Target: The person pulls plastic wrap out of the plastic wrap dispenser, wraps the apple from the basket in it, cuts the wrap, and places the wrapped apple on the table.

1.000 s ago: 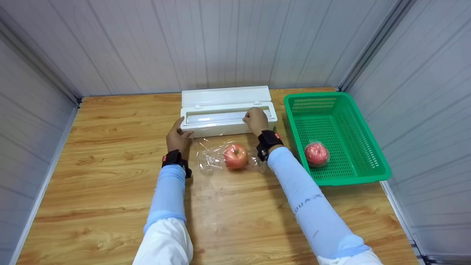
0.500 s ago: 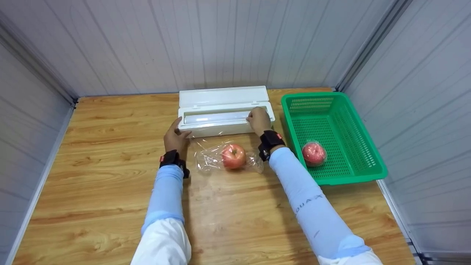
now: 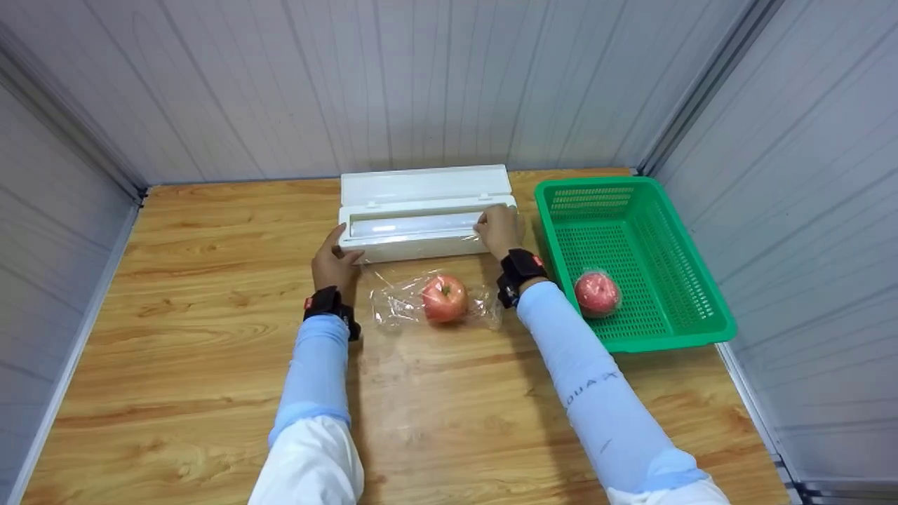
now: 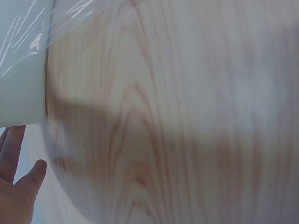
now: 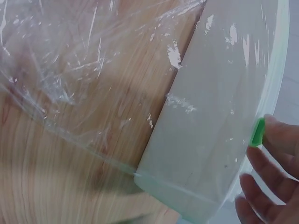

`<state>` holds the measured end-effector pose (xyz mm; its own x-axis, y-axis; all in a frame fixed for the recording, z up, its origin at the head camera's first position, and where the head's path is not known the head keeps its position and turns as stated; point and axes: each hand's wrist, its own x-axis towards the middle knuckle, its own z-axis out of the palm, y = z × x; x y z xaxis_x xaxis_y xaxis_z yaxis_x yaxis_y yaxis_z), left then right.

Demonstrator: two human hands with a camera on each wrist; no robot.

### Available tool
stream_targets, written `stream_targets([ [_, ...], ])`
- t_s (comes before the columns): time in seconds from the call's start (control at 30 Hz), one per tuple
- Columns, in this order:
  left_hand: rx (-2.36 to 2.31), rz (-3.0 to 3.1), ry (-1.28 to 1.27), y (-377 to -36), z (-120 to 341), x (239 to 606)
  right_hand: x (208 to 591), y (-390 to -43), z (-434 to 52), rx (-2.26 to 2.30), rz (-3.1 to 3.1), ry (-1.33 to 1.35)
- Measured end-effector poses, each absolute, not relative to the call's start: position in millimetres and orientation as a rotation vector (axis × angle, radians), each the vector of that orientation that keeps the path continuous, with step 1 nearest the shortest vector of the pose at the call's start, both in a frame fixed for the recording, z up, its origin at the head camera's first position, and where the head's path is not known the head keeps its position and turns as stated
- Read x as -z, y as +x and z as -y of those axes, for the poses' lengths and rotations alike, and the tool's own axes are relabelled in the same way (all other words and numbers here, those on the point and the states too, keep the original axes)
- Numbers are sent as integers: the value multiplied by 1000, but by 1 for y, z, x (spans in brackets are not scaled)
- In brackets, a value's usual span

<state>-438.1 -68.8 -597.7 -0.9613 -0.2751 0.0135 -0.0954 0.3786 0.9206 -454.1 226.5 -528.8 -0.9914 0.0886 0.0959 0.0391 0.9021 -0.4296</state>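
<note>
A white cling film dispenser [image 3: 414, 248] stands at the back of the table, lid tipped back and a roll inside. My left hand [image 3: 337, 265] holds its left end, thumb at the front and a finger at the end. Toward the right end of the front edge, my right hand [image 3: 499, 230] pinches a small green slide cutter [image 5: 258, 132], which shows in the right wrist view. Clear cling film [image 3: 396, 303] runs down over the dispenser's front onto the table. A red apple [image 3: 445, 299] sits in front of the dispenser, amid the crumpled film.
To the right stands a green plastic basket [image 3: 673, 342] with one film-wrapped apple [image 3: 598, 294] inside. Pale panel walls [image 3: 421, 84] enclose the wooden table [image 3: 210, 315] at the back and both sides.
My right hand has slid a short way right along the dispenser's front edge. The left hand keeps its place at the left end, and the apple stays put.
</note>
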Motion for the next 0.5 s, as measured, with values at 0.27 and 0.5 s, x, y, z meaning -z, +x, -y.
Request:
stream_targets([
  [0.27, 1694, 2453, 374, -438, 66, 597, 530, -453, -230, -645, 2943, -138],
  [0.5, 1769, 2416, 394, -431, 64, 591, 532, -454, -236, -740, 2921, -111],
])
